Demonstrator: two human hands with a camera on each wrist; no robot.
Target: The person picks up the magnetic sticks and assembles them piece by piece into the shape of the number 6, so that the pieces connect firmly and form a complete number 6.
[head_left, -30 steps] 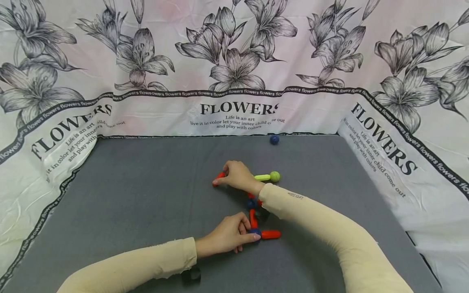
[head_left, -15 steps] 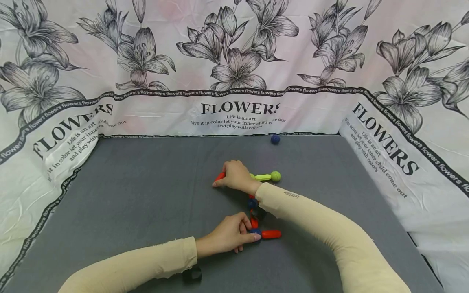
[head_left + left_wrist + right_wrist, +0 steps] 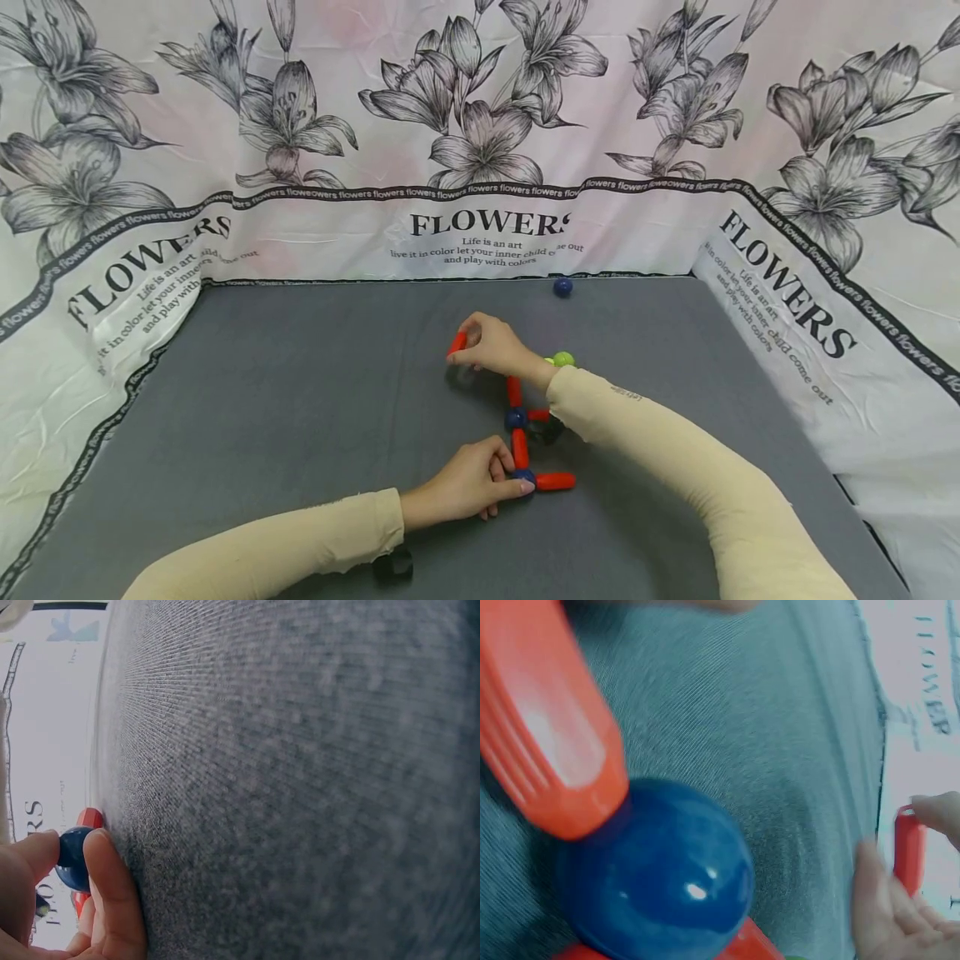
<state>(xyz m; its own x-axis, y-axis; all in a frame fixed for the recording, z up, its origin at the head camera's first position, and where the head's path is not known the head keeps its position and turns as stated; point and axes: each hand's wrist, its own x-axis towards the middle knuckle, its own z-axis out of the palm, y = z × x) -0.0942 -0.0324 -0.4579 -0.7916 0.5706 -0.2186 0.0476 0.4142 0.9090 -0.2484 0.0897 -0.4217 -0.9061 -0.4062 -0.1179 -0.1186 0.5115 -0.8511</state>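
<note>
My left hand (image 3: 467, 479) pinches a blue ball (image 3: 524, 478) at the near end of a joined figure of red rods and blue balls. In the left wrist view, thumb and finger lie on either side of that ball (image 3: 73, 859). A red rod (image 3: 555, 481) sticks out to its right; another red rod (image 3: 521, 450) runs away to a second blue ball (image 3: 516, 418). Beyond this stands a further red rod (image 3: 513, 391). My right hand (image 3: 497, 343) holds a loose red rod (image 3: 457, 343) by its ends between thumb and fingers, above the cloth.
A yellow-green ball (image 3: 563, 359) shows behind my right wrist, its rod mostly covered by the sleeve. One loose blue ball (image 3: 562, 287) lies at the far edge of the grey cloth (image 3: 300, 375). Flower-printed curtain (image 3: 480, 233) walls stand at the back and sides.
My right hand has risen and shifted slightly right with the red rod, a shadow now beneath it. Its sleeve now covers most of the yellow-green rod. My left hand stays on the ball.
</note>
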